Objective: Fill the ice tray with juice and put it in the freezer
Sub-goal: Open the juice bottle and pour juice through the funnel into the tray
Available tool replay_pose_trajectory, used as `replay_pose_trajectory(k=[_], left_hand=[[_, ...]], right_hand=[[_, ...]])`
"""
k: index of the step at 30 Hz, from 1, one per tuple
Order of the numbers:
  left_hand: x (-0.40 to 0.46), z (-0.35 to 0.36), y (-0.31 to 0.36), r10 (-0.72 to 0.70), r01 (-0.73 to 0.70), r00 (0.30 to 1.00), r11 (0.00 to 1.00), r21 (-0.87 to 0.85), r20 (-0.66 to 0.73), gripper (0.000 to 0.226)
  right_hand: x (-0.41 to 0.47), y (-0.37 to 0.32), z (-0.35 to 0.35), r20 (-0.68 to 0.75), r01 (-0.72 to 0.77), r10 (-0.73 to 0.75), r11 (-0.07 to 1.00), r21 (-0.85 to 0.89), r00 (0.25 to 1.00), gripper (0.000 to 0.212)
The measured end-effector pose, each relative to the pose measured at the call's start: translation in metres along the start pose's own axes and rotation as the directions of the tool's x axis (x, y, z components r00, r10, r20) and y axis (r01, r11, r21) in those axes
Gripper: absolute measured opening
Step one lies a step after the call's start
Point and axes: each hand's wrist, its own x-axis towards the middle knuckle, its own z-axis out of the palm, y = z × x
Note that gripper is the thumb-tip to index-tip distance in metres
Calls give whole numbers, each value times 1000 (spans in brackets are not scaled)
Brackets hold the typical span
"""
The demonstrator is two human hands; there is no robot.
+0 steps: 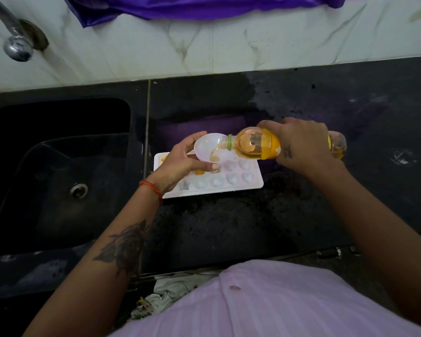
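A white ice tray lies flat on the black counter. A few of its left cells hold orange juice; the cells on the right look empty. My left hand holds a small white bowl above the tray's left part. My right hand grips a plastic juice bottle tipped sideways, its open neck with a green ring resting at the bowl's rim. Orange juice fills part of the bottle and a little pools in the bowl. My left hand hides part of the tray.
A black sink with a drain sits left of the tray, under a metal tap. A marble wall ledge runs behind, with purple cloth draped on it. The counter around the tray looks wet. Crumpled cloth lies below the counter edge.
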Motion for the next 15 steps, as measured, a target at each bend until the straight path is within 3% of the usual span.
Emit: replay_pose_trajectory(k=[7, 15], left_hand=[[1, -4, 0, 1, -1, 1000, 1000, 17, -4, 88], [6, 0, 10, 23, -22, 1000, 1000, -20, 21, 91]], right_hand=[[0, 0, 0, 7, -13, 13, 998, 54, 1000, 68], [-3, 11, -1, 38, -65, 61, 989, 134, 997, 82]])
